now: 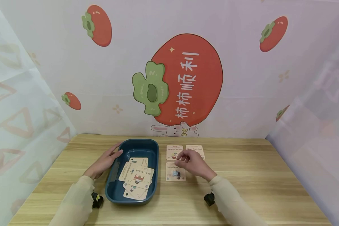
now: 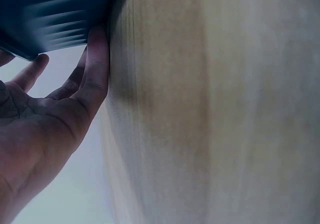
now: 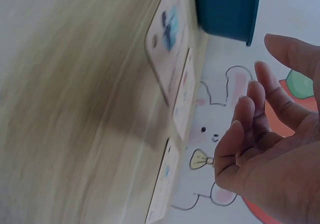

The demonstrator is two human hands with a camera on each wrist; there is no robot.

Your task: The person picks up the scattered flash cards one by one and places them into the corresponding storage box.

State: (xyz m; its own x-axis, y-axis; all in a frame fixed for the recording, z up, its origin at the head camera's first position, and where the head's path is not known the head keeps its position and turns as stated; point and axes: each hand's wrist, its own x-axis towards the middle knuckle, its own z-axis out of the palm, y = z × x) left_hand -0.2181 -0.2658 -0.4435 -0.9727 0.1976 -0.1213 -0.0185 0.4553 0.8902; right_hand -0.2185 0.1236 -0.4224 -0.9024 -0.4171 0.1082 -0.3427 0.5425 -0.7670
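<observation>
A deep blue plastic basin (image 1: pixel 112 188) stands on the table, left of centre, holding several picture cards (image 1: pixel 141 179) in a loose overlapping pile. My left hand (image 1: pixel 105 161) holds the basin's upper left rim, thumb over the edge; the left wrist view shows its fingers (image 2: pixel 97 59) against the outer wall. To the basin's right, three cards lie flat: "play on the slide" (image 1: pixel 172 150), a ping-pong card (image 1: pixel 197 149) and a piano card (image 1: pixel 175 174). Above them hovers my right hand (image 1: pixel 193 163), fingers loosely bent and nothing between them, partly hiding the cards in the head view.
The wood-grain table (image 1: pixel 243 182) extends to both sides. Behind it hangs a pale cloth backdrop (image 1: pixel 237 110) with persimmon drawings, and similar cloth closes off the left and right. A black wrist device (image 1: pixel 209 199) sits under the right sleeve, another (image 1: pixel 97 200) by the left.
</observation>
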